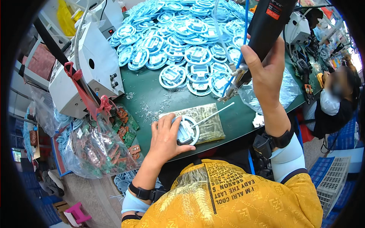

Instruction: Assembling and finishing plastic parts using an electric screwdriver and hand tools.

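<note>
My left hand (165,138) grips a light blue round plastic housing (187,131) by its rim, thumb at the near edge and fingers over the far side. A thin pale cable (216,114) sticks out from the housing to the right. Under it lies a flat pad wrapped in clear film (209,123). In my right hand (266,72) is a black power screwdriver (268,32), raised above the bench and tilted. Its metal tip (230,89) points down toward the near left, apart from the housing. A blue air hose runs alongside the screwdriver.
Many similar housings (171,34) are heaped at the back of the green bench (144,85). Small loose screws (152,110) lie left of the pad. At left stand a white machine (85,68) and a bag of circuit boards (102,148). Another person (336,100) sits at far right.
</note>
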